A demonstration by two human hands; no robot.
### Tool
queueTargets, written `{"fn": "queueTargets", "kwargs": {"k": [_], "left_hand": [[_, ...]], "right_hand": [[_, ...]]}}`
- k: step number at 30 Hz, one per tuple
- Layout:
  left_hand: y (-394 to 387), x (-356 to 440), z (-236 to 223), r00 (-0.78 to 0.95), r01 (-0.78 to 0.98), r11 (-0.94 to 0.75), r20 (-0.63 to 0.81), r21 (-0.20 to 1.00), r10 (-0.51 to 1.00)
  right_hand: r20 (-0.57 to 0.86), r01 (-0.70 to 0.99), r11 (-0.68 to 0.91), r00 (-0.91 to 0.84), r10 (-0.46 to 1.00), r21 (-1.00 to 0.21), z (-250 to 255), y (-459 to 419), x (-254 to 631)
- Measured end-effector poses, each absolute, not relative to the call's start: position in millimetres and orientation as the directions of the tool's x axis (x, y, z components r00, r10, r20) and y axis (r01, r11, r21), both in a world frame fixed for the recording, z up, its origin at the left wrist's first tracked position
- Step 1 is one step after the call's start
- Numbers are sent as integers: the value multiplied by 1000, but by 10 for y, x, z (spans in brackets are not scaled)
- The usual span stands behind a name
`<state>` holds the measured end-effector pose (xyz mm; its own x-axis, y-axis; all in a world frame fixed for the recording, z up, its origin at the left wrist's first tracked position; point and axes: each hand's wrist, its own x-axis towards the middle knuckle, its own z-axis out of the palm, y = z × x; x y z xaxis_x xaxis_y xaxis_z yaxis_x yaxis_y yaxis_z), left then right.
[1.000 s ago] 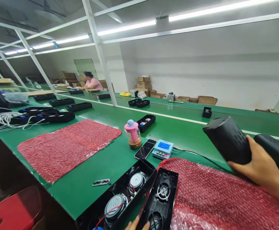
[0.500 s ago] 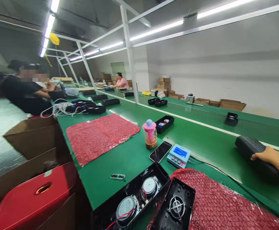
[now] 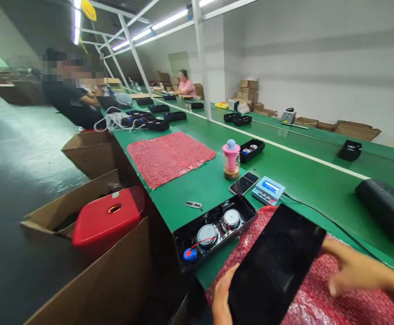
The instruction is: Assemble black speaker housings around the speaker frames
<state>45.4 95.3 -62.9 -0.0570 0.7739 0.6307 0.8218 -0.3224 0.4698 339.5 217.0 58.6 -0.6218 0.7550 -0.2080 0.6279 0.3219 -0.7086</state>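
Observation:
My left hand (image 3: 221,295) grips the lower left edge of a black speaker panel (image 3: 274,266) and holds it tilted above the red bubble wrap sheet (image 3: 305,302). My right hand (image 3: 351,271) hovers at the panel's right side, fingers apart and blurred, holding nothing. An open black speaker housing (image 3: 213,230) with two round drivers and red and blue wires lies just left of the panel at the table's edge. A finished black mesh speaker (image 3: 386,216) lies on the green belt to the right, apart from my hands.
On the green table (image 3: 197,189): a blue tester box (image 3: 268,190), a phone (image 3: 243,183), a pink-topped jar (image 3: 231,159), a small black tray (image 3: 251,150), another red bubble wrap sheet (image 3: 170,155). A red stool (image 3: 107,221) and cardboard boxes (image 3: 91,151) stand left. Other people sit further along.
My right hand let go of the mesh speaker on the belt and came back near me. The speaker panel has been lifted off the bubble wrap by my left hand. The view swung left.

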Motion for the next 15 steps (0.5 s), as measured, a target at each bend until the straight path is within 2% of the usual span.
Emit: {"fn": "queueTargets", "kwargs": {"k": [2,4,6,8,9,10,12,15], "left_hand": [[908,622,-554,-20,797,-371,635,476,772],[875,728,-462,-4,801,-381,640,462,768],[870,693,-325,23,799,-412,662,438,749],[908,484,-135,77,780,-480,699,402,711],[946,325,-30,112,766,-519,716,379,689],[997,146,72,56,785,-474,716,399,696],[1133,-215,239,-181,827,-255,665,502,724],[1366,-587,345,-338,759,-38,444,650,830]], "right_hand": [[-238,438,209,-762,602,-874,472,1831,2913],[-221,264,25,-854,472,-964,458,1633,2514],[-95,38,-118,-844,527,-992,543,1596,2232],[44,-141,-100,-761,647,-985,697,1687,2071],[92,-163,-38,-721,687,-986,786,1763,2028],[124,-140,37,-687,716,-989,875,1849,2003],[145,4,189,-630,763,-982,1032,2021,1981],[178,228,348,-542,821,-910,1168,2211,1942]]}}
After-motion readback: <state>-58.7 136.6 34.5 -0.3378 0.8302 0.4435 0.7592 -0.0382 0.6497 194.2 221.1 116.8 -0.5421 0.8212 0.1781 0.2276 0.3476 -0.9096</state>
